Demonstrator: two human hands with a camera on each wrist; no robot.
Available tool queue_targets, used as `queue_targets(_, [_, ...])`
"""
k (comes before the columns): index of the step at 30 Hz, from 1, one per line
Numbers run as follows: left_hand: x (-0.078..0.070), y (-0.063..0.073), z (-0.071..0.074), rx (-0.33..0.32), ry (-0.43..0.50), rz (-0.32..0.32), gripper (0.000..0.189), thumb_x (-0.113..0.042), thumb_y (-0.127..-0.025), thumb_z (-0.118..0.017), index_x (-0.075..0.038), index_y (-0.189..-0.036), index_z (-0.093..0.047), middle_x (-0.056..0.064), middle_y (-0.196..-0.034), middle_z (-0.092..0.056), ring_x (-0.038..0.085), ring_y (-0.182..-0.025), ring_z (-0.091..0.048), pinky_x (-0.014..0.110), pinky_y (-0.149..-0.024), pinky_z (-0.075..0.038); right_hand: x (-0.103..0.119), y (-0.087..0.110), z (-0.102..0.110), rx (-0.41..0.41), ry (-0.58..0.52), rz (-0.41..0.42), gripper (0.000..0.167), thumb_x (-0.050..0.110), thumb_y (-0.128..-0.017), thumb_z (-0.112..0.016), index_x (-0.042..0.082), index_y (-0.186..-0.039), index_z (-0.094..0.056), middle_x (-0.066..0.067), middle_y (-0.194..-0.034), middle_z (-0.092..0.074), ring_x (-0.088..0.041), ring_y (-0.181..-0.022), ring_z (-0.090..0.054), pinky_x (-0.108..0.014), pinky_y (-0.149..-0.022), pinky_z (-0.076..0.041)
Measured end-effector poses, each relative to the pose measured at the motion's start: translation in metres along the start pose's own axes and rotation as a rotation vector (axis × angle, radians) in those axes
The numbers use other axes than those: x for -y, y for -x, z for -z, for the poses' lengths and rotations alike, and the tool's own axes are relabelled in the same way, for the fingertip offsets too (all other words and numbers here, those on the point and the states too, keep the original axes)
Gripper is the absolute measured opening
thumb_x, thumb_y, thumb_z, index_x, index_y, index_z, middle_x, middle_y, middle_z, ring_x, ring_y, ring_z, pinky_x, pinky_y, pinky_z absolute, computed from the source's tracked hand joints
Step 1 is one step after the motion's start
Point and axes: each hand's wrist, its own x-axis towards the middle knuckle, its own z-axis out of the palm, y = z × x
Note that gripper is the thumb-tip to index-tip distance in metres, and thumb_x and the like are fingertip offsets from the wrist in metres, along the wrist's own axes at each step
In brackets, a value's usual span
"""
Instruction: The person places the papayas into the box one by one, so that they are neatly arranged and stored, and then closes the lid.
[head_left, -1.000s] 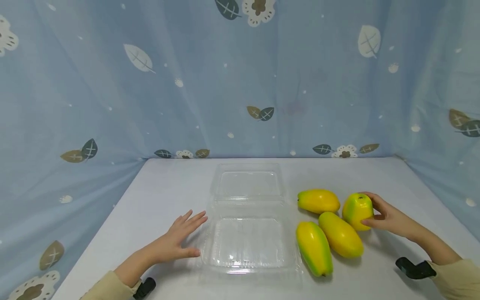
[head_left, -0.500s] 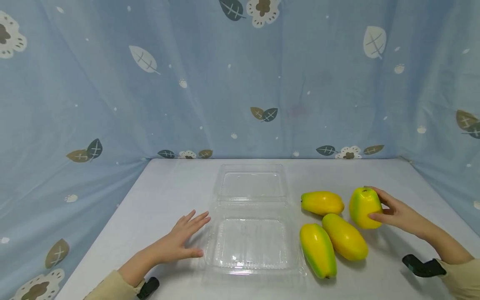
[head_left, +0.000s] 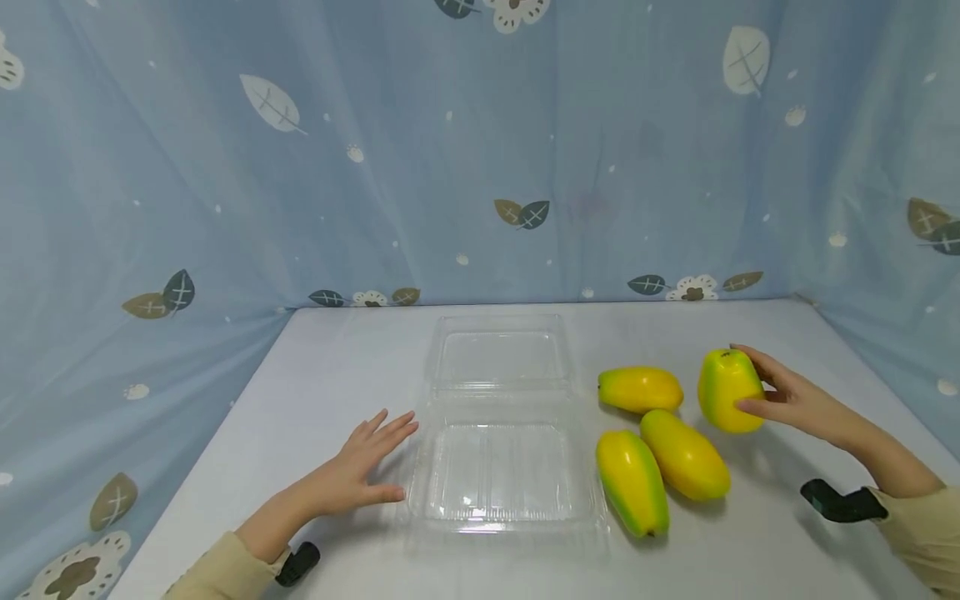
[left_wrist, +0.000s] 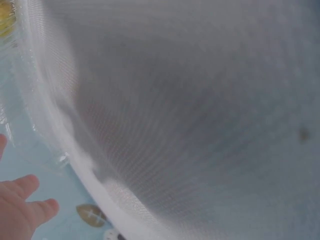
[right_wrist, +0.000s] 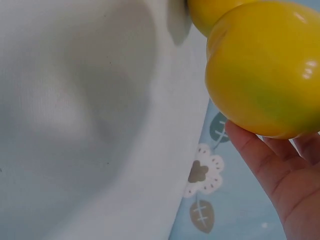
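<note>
My right hand (head_left: 798,406) grips a yellow-green papaya (head_left: 729,392) by its right side, thumb in front and fingers behind. This papaya is upright and raised off the table, with its shadow to the lower right. In the right wrist view the fingers lie against the papaya (right_wrist: 265,70). Beside it lie three more papayas, one at the back (head_left: 640,389), one in the middle (head_left: 686,457) and one in front (head_left: 632,483). A clear plastic clamshell container (head_left: 491,471) lies unfolded at the centre. At its left edge my left hand (head_left: 352,475) has its fingers spread, holding nothing.
The container's lid (head_left: 501,357) lies flat toward the back of the white table (head_left: 352,358). Behind and around the table hangs a blue patterned curtain (head_left: 420,167). Black wrist devices (head_left: 842,502) sit at both sleeves.
My right hand has lifted the gripped papaya off the table and drawn it slightly away from the others. The left hand stays in place. The head view has shifted slightly.
</note>
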Motion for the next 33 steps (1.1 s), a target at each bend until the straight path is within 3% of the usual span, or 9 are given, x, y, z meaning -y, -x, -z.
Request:
queue_targets(9, [0.001,-0.001,0.001,-0.002,0.018,-0.003,0.079,-0.041,-0.079,-0.066,-0.003,-0.140,-0.033,0.015,-0.147,-0.028,0.053,-0.131,-0.013,0.070,-0.097,-0.009,0.009,-0.005,0.002,0.000,-0.013,-0.016,0.062,0.007,-0.090,-0.056,-0.007,-0.138,-0.020,0.021,-0.119,-0.033,0.011,-0.096,-0.042,-0.016,-0.072,-0.048])
queue_targets(15, [0.001,-0.001,0.002,-0.002,0.016,-0.010,0.079,-0.044,-0.080,-0.064,-0.003,-0.140,-0.033,0.015,-0.147,-0.028,0.054,-0.131,-0.013,0.070,-0.097,-0.009,0.011,-0.007,0.004,0.015,0.007,-0.049,0.063,0.012,-0.090,-0.056,-0.006,-0.139,-0.020,-0.006,-0.126,-0.037,0.007,-0.093,-0.045,-0.018,-0.071,-0.049])
queue_targets(17, [0.000,-0.001,0.002,-0.003,0.015,-0.012,0.079,-0.044,-0.080,-0.064,-0.003,-0.140,-0.033,0.015,-0.147,-0.029,0.054,-0.131,-0.013,0.070,-0.097,-0.009,0.012,-0.007,0.005,0.014,0.019,-0.049,0.063,0.012,-0.090,-0.056,-0.005,-0.139,-0.020,-0.009,-0.127,-0.037,0.008,-0.093,-0.045,-0.018,-0.071,-0.049])
queue_targets(22, [0.000,-0.002,0.001,-0.001,0.010,-0.011,0.079,-0.042,-0.080,-0.065,-0.002,-0.140,-0.034,0.016,-0.146,-0.029,0.053,-0.131,-0.014,0.070,-0.097,-0.009,0.013,-0.008,0.007,-0.001,0.035,-0.040,0.064,0.010,-0.089,-0.057,-0.005,-0.140,-0.021,0.001,-0.126,-0.035,0.013,-0.096,-0.041,-0.016,-0.071,-0.048])
queue_targets(27, [0.000,-0.003,0.001,0.000,0.006,-0.016,0.079,-0.044,-0.080,-0.064,-0.002,-0.140,-0.034,0.016,-0.146,-0.030,0.053,-0.131,-0.014,0.070,-0.097,-0.010,0.015,-0.011,0.010,-0.006,0.048,-0.026,0.064,0.009,-0.088,-0.059,-0.005,-0.139,-0.023,-0.002,-0.125,-0.038,0.013,-0.095,-0.040,-0.015,-0.071,-0.047])
queue_targets(33, [0.002,-0.002,0.000,0.003,0.010,-0.009,0.080,-0.045,-0.080,-0.064,-0.004,-0.140,-0.033,0.015,-0.147,-0.029,0.053,-0.131,-0.014,0.069,-0.098,-0.009,0.019,-0.016,0.014,-0.009,0.054,0.006,0.063,0.006,-0.087,-0.059,-0.005,-0.139,-0.024,0.019,-0.117,-0.038,0.011,-0.094,-0.043,-0.015,-0.071,-0.048])
